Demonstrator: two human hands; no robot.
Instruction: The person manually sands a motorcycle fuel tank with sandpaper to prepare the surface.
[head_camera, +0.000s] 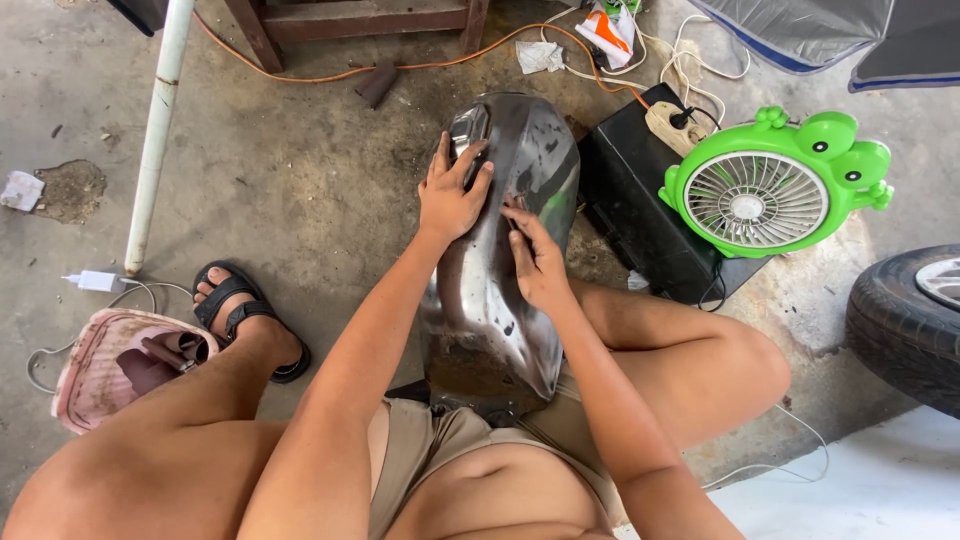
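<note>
While the person sits on the concrete floor (300, 190), both hands rest on a bare-metal motorcycle fuel tank (500, 300) propped between the legs.

Seen from above, the tank runs from the lap toward 12 o'clock, its far end near a black box (640, 220). Spread open, the left hand (452, 195) lies flat with its fingers on the tank's upper left side, near the shiny filler area. Just at 4 o'clock from it, the right hand (535, 260) presses on the tank's ridge, fingers curled; whether it pinches something small I cannot tell. A green frog-shaped fan (775, 185) stands at 3 o'clock of the tank, a tyre (905, 320) beyond it, and a sandalled foot (245, 315) lies at 9 o'clock.
</note>
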